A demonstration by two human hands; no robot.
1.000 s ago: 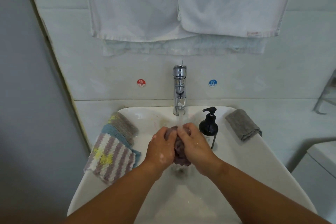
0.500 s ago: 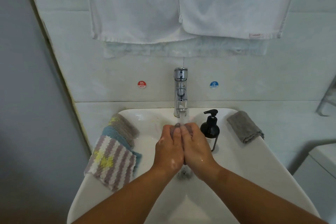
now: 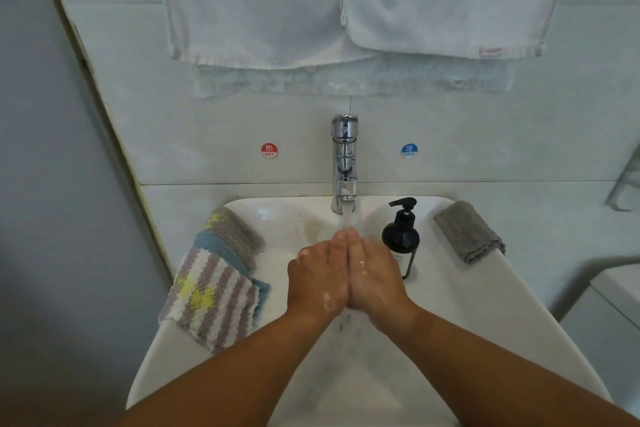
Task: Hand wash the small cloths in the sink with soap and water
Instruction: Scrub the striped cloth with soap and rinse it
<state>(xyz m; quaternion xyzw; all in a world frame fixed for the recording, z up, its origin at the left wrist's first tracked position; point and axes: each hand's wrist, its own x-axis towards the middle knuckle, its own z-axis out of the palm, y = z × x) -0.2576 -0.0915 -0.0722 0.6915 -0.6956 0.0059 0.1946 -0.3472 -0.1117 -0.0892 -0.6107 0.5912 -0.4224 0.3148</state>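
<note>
While tap water strikes them, your left hand, right hand press palm-to-palm, fingers straight; striped cloth 9 o'clock.

a second ago your left hand and right hand were cupped round a bunched dark cloth that showed between them. now you've pressed the palms flat together, fingers straight, and the cloth is out of sight. the water stream now lands on your fingertips.
</note>
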